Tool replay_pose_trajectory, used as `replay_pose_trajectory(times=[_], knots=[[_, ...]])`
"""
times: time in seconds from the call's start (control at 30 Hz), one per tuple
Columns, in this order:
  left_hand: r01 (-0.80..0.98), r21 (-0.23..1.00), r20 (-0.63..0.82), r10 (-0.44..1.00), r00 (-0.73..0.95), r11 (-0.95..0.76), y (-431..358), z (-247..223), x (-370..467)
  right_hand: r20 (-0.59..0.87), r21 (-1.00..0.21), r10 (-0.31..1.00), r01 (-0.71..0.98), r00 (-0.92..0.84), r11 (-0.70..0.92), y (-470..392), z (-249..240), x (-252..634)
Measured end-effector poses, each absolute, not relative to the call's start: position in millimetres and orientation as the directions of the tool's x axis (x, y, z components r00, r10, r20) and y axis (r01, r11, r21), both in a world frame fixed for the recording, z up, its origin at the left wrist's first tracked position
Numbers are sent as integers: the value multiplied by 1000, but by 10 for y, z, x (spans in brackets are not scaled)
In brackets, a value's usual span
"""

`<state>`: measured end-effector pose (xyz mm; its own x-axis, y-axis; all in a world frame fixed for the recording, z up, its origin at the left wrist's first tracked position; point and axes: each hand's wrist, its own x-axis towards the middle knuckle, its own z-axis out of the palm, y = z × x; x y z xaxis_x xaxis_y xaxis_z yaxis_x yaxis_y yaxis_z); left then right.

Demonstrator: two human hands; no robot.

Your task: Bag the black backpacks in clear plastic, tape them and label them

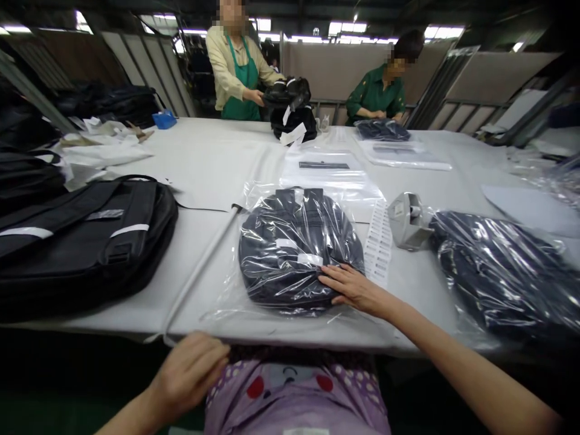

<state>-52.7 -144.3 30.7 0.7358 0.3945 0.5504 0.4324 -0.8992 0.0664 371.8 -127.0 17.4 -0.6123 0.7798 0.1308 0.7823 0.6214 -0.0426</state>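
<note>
Nearest to the viewer, the left hand (pixel 194 365) is in front of the purple apron with a printed animal face (pixel 290 386), below the edge of the white-covered desk (pixel 217 169); its fingers are curled, but I cannot tell if they grasp something. The right hand (pixel 356 290) lies flat, its fingers extended and grasping nothing, on the lower right part of the rounded black backpack in clear, glossy plastic (pixel 294 281), which rests at the middle of the desk's near side. This backpack seems soft and padded, rather light for its bulk, and not fragile; the thin film looks slippery and could tear if pinched alone. I judge it better to hold by both sides, through the film, with the palms underneath. To its left lies the large unwrapped black backpack (pixel 54 260); to its right, the sheet of white printed labels (pixel 378 248). Farther, across the desk, a co-worker in a green apron (pixel 242 75) holds a black bag (pixel 283 93).
</note>
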Motion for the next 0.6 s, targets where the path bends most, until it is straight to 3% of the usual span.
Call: replay_pose_trajectory(times=[0.07, 0.13, 0.33, 0.43, 0.6], knots=[[339, 63, 442, 331, 833, -938, -1581, 275, -151, 118, -45, 782, 784, -611, 619, -1256, 240, 3706], [438, 23, 383, 413, 826, -899, -1579, 168, 174, 131, -33, 787, 791, -603, 611, -1298, 333, 3715], [664, -40, 352, 611, 709, -747, -1294, -197, 340, 428, -18, 724, 796, -540, 604, -2049, 347, 3803], [696, -102, 375, 620, 689, -711, -1218, -215, 251, 426, 86, 674, 769, -603, 633, -2383, 65, 3750], [754, -234, 508, 585, 633, -613, -1151, -56, 272, 485, 245, 760, 902, -432, 356, -2245, -277, 3607]])
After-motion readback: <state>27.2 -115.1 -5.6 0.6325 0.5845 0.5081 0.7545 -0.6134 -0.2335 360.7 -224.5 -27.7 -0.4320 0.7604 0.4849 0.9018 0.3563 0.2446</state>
